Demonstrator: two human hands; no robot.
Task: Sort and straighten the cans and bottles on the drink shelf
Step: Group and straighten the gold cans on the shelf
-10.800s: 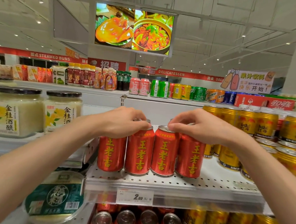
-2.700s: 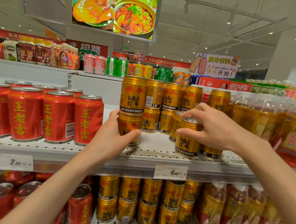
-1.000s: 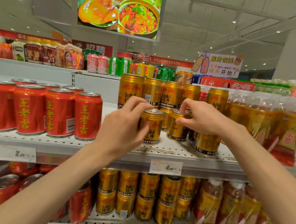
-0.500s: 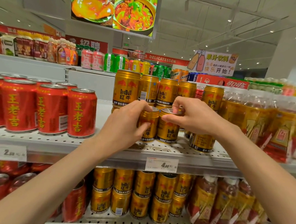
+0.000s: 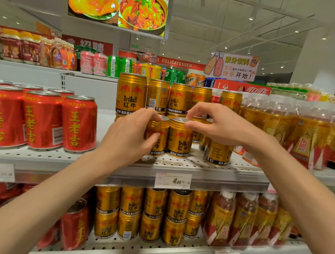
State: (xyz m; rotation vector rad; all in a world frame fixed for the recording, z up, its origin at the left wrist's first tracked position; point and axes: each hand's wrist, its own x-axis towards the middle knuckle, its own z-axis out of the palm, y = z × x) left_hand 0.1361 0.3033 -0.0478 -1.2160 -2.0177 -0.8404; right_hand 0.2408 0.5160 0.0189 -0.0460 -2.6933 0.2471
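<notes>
Centre of frame, middle shelf (image 5: pixel 180 167): two gold cans side by side at the front edge. Left hand (image 5: pixel 128 136) wraps the left can (image 5: pixel 158 140) round its side. Right hand (image 5: pixel 219 126) pinches the right can (image 5: pixel 179 139) at its top rim. Likely full: rigid, heavy, smooth-walled; side grip seems safest, thin walls may dent.

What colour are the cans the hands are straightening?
Gold, with red bull artwork: the Red Bull can beside its neighbour; head view.

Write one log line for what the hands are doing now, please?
left hand: grips gold can | right hand: pinches top of next gold can | both cans upright on shelf
</notes>
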